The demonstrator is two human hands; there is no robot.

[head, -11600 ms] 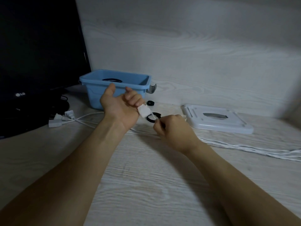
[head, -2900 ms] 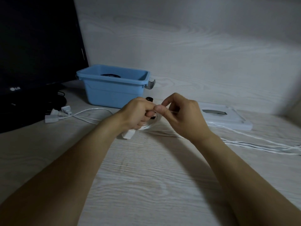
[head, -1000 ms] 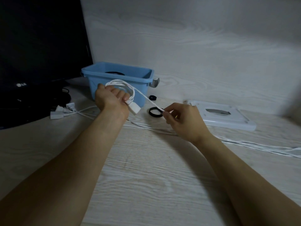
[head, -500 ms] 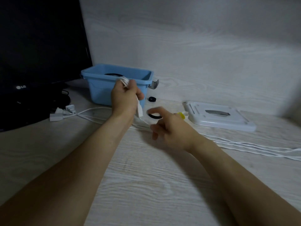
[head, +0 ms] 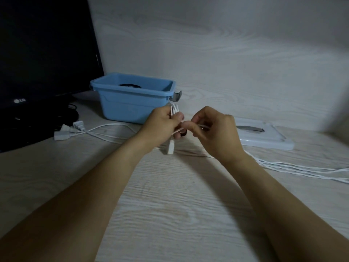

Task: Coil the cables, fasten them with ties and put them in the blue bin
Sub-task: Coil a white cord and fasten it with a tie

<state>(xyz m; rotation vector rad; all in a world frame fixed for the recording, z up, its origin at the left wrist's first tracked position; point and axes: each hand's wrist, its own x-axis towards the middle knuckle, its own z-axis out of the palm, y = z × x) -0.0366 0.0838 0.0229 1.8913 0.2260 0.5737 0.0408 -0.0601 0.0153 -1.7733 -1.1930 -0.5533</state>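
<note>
While both hands work mid-desk, LG monitor (head: 43, 53) stands dark at left. Blue bin (head: 130, 106) behind hands, black coil inside. White lid (head: 264, 137) flat at right. Loose white cables (head: 302, 169) trail right. Left hand (head: 160, 127) grips white cable coil (head: 174, 110), plug (head: 170, 148) dangling. Right hand (head: 213, 131) pinches cable strand beside it.

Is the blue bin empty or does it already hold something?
Not empty: a dark coiled item lies inside the blue bin; what it is cannot be told.
</note>
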